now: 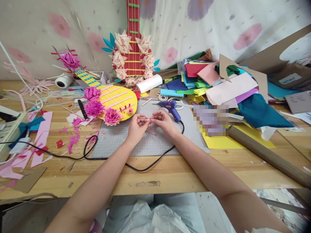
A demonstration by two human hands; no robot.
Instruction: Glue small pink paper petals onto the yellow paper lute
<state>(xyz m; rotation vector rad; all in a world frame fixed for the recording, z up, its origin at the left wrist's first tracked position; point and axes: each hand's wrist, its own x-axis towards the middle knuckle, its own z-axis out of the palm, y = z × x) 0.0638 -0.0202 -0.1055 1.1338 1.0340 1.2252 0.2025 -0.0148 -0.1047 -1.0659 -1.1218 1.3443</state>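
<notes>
Over the grey cutting mat [116,139], my left hand [139,125] and my right hand [163,121] meet, fingertips pinched together. Between them is something tiny and pinkish, too small to name. Just left of my left hand lies a yellow paper instrument [116,100] with pink strips as strings, a striped neck and magenta paper flowers [93,108]. A blue hot glue gun [171,108] rests on the mat right behind my right hand. Thin pink scraps [152,132] lie on the mat below my fingers.
A red paper instrument [132,61] with pale flowers stands upright at the back. Folded coloured paper [194,77] is piled at the right, near a brown roll [267,153]. The gun's black cable [150,168] crosses the table under my forearms. Pink strips [42,139] litter the left.
</notes>
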